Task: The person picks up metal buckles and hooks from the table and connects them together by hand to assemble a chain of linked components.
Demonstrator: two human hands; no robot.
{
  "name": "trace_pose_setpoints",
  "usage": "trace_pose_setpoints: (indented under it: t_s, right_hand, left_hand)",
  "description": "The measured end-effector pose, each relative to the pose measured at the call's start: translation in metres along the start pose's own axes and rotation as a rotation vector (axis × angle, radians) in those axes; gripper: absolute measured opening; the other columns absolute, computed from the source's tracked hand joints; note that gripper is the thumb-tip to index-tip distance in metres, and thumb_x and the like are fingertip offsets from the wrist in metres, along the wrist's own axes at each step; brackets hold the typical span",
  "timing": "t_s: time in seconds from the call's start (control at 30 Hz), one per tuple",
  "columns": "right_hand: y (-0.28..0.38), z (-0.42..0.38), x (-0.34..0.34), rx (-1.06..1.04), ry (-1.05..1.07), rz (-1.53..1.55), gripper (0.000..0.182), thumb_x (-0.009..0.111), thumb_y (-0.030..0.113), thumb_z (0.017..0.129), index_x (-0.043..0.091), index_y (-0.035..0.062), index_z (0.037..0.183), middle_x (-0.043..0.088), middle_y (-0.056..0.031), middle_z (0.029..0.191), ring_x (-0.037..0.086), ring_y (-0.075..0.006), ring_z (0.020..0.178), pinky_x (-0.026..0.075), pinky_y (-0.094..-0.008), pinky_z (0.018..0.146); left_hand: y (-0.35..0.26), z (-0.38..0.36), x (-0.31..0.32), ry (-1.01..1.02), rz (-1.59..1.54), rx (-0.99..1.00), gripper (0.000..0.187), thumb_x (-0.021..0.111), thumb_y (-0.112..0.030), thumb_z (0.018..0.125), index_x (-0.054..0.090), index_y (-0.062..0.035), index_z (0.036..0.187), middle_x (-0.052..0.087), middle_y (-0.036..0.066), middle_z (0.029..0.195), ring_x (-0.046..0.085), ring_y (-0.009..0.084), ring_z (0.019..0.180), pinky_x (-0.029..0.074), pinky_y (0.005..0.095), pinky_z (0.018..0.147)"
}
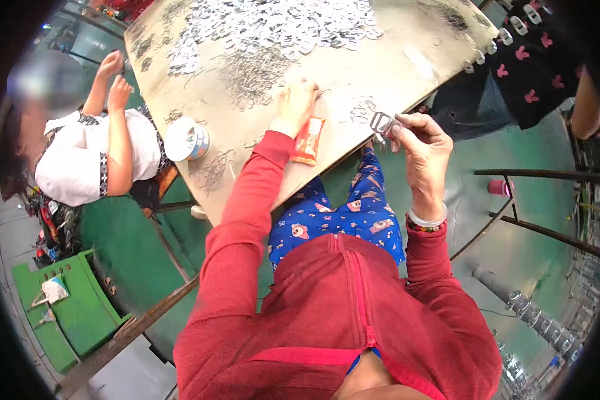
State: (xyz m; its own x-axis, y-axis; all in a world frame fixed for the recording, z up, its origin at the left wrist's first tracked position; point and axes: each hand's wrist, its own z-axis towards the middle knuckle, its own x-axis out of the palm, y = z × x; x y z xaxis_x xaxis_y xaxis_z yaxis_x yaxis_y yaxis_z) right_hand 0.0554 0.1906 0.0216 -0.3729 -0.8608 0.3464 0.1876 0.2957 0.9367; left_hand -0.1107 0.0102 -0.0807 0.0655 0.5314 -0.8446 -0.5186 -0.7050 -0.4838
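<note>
Pinches a metal buckle (382, 123) between the thumb and bent fingers of the right hand (428, 143), holding it up just beside the near edge of the table (340, 77), with small metal parts hanging below. Spreads the left hand (297, 107) low over the tabletop, with fingers bent and fairly close together near a thin wire piece (323, 92); too small to tell whether clamped on it or merely beside it. Wears bangles (427, 223) at the right wrist and a red jacket (327, 287) over blue patterned trousers (340, 217). Has a red packet (309, 141) lying just beside the left wrist, and a loose cluster of small wire parts (362, 110) between the two hands. Farther out on the table, shows a dense heap of wire hooks (253, 73) beyond the left hand, next to a broad pile of buckles (280, 27). To the left, shows a white tub (187, 139) near the table's edge, beside more scattered wires (213, 170). Past that edge, includes a co-worker in a white top (77, 163) with both hands raised; across the right side, another person in dark clothing with pink shapes (507, 83)
</note>
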Motion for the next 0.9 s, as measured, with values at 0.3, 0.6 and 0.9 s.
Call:
trace_pose_setpoints:
  t_s: [0.3,0.6,0.9]
  right_hand:
    - [-0.001,-0.015,-0.01,-0.004,-0.04,-0.057,0.021,0.066,-0.002,0.077,0.063,-0.005,0.098,0.063,-0.0041,0.075,0.057,-0.0073,0.06,0.045,-0.0193,0.054]
    - [-0.012,-0.037,-0.009,-0.111,-0.085,-0.345,0.012,0.068,-0.001,0.078,0.064,-0.0007,0.089,0.064,-0.0007,0.08,0.057,-0.0052,0.07,0.048,-0.0187,0.062]
    - [-0.004,-0.046,-0.002,-0.186,-0.019,-0.375,0.013,0.063,-0.007,0.078,0.062,-0.0011,0.09,0.062,-0.0004,0.084,0.057,-0.0045,0.074,0.047,-0.0181,0.065]
  left_hand:
    - [-0.041,-0.02,-0.016,-0.206,-0.425,0.111,0.015,0.053,-0.012,0.091,0.059,-0.0019,0.1,0.064,0.014,0.081,0.062,0.0222,0.071,0.05,0.0339,0.064]
    - [-0.152,-0.09,-0.065,-0.043,-0.999,0.07,0.011,0.062,-0.007,0.082,0.061,-0.0006,0.09,0.057,0.009,0.082,0.056,0.0195,0.076,0.047,0.0312,0.069]
    - [-0.148,-0.087,-0.048,-0.298,-0.66,0.211,0.009,0.065,-0.006,0.079,0.064,-0.0043,0.088,0.06,0.01,0.098,0.056,0.0244,0.097,0.042,0.0363,0.086]
